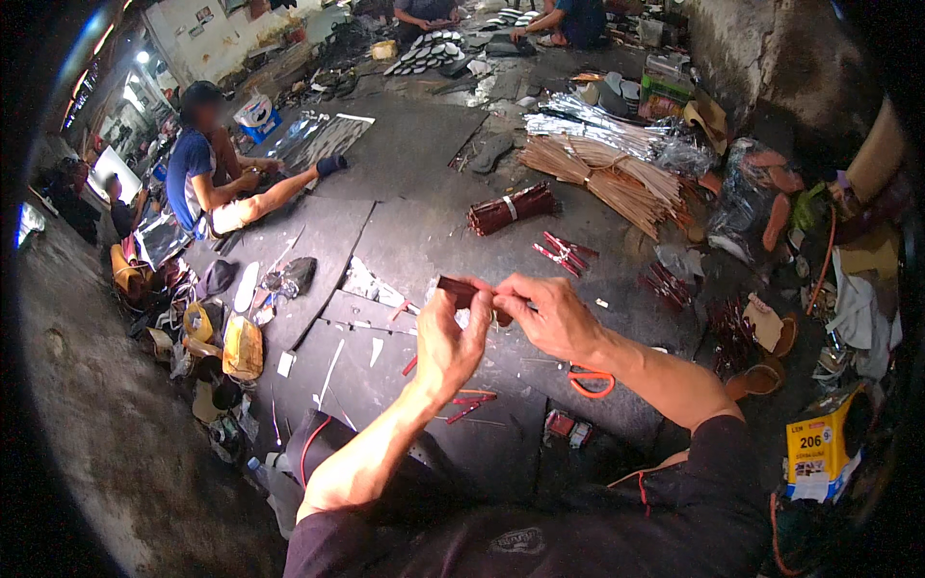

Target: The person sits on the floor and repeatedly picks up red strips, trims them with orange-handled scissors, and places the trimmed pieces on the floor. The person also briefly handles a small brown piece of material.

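My left hand [449, 339] is closed around a dark red-brown strip piece [459, 286], raised in front of my chest. My right hand [559, 314] pinches the right end of the same piece, its fingertips meeting the left hand's. Whether it is one strip or several stacked cannot be made out. Below my right forearm lies an orange-handled tool [591, 382], probably scissors, its blades hardly visible. A few short red strips [472, 405] rest on the dark floor boards [482, 438] under my hands. Beyond them are more short red strips [565, 253].
A tied bundle of dark red strips [511, 208] lies ahead, with long tan strips [602, 178] and silvery strips [597, 125] behind it. On the left a person [207, 169] sits near a yellow jerrycan [243, 347]. A yellow box [817, 445] stands at the right.
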{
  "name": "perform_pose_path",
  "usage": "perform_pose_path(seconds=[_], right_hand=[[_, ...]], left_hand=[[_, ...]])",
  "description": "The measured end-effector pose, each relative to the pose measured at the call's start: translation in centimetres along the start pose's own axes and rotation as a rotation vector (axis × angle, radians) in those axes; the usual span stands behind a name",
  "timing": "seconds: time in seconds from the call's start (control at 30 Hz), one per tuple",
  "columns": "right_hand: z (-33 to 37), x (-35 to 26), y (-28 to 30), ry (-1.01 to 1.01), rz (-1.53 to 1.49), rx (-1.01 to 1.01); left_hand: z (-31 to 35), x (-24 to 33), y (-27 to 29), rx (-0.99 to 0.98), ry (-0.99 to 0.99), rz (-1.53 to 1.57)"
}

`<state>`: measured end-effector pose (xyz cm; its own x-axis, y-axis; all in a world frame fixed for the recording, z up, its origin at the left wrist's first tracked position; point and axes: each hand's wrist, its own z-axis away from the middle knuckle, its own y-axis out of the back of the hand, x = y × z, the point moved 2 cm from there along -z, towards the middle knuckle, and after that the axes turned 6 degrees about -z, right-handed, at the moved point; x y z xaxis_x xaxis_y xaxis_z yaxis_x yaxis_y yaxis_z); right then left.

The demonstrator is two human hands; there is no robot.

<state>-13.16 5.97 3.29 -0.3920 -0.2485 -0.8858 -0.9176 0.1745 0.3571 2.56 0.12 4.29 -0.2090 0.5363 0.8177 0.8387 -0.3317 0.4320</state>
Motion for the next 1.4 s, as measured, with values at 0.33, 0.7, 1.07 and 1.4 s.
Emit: perform_pose_path(seconds=[0.33,0.7,1.07,1.4], right_hand=[[-0.6,-0.2,0.2,-0.031,0.08,0.011],[0.4,1.1,3.0,-0.107,-0.076,0.129],[1.6,0.9,3.1,0.434,0.46,0.357],[1.6,1.3,2.6,0.439,0.451,0.349]], left_hand=[[-0.5,-0.5,0.4,0.085,0.056,0.012],[-1.5,-3.5,0.3,0.077,0.301,0.479],[-0.1,-1.4,-0.5,0.213,0.108,-0.009],[0.0,-2.0,-0.9,0.238,0.08,0.046]])
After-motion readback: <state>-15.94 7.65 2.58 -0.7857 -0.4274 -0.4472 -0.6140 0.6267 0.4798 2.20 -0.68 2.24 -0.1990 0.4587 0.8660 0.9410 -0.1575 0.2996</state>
